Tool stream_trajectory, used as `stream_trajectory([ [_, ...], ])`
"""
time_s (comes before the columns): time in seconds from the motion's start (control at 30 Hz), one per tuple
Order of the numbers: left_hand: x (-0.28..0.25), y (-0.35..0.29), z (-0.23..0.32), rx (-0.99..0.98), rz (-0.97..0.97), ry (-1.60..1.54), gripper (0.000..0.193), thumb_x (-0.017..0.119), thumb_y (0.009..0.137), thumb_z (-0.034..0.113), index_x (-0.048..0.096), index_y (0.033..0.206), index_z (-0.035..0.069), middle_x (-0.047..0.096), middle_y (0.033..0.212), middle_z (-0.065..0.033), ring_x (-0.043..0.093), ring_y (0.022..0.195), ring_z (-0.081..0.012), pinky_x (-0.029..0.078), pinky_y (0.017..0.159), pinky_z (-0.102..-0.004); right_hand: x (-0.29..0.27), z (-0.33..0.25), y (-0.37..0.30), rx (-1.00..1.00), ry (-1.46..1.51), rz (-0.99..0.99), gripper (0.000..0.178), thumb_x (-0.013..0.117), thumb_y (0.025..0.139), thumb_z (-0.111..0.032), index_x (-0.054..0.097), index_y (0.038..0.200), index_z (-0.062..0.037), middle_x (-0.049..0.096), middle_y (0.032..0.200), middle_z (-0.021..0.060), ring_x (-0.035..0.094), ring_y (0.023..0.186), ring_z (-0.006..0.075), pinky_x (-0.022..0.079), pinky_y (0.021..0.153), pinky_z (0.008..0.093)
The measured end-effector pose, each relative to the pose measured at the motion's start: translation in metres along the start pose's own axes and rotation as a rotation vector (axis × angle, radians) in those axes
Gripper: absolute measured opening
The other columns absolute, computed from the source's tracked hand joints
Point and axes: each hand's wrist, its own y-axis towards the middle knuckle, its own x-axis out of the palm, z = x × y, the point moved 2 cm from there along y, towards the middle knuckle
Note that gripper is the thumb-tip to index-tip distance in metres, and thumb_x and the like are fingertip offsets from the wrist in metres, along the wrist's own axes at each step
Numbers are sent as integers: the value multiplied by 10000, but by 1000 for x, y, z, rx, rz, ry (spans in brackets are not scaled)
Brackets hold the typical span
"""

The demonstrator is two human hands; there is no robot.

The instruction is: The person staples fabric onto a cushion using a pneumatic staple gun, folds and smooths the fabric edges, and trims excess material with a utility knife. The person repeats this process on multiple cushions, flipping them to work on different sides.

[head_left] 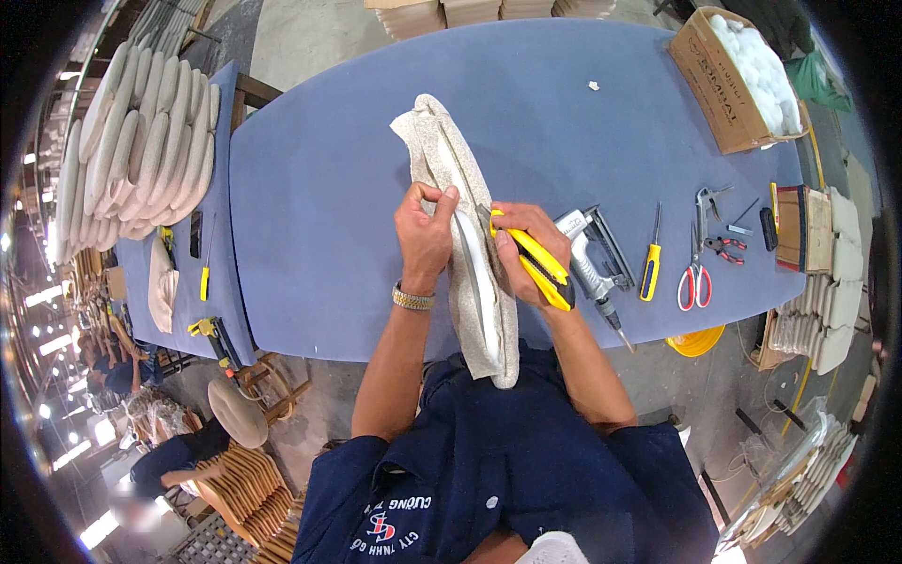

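A long cushion in beige fabric [440, 150] is held up on edge in front of me, over the blue table [319, 188]. White padding [480, 273] shows along its open side. My left hand [425, 230] pinches the fabric edge at the cushion's middle, between thumb and fingers. In my right hand [536, 246] is a yellow utility knife [543, 267], its tip close against the cushion's right side. Whether the blade touches the fabric I cannot tell. A grey staple gun [592, 249] lies just right of that hand.
Right of the staple gun lie a yellow screwdriver [651, 266], red-handled scissors [695, 273] and pliers [725, 249]. A cardboard box [714, 89] of white stuffing stands at the back right. Stacked beige cushions [150, 141] rise on the left. A yellow bowl [696, 342] sits below the table edge.
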Motion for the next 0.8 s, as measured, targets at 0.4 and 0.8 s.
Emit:
stream_trajectory([
  [0.4, -8, 3, -10, -71, -43, -96, 195, 753, 965, 108, 602, 854, 51, 610, 820, 41, 502, 755, -37, 434, 661, -228, -2, -16, -20, -20, -56, -37, 106, 658, 863, -12, 690, 963, 2, 742, 1084, 206, 737, 941, 309, 580, 812, 367],
  [0.8, -16, -32, 33, 15, -137, -496, 167, 697, 985, 39, 572, 875, 42, 640, 1177, -111, 624, 976, -120, 521, 852, -270, -16, -38, -56, -7, -106, -63, 113, 656, 867, -15, 694, 971, 1, 741, 1080, 218, 737, 941, 325, 582, 837, 374],
])
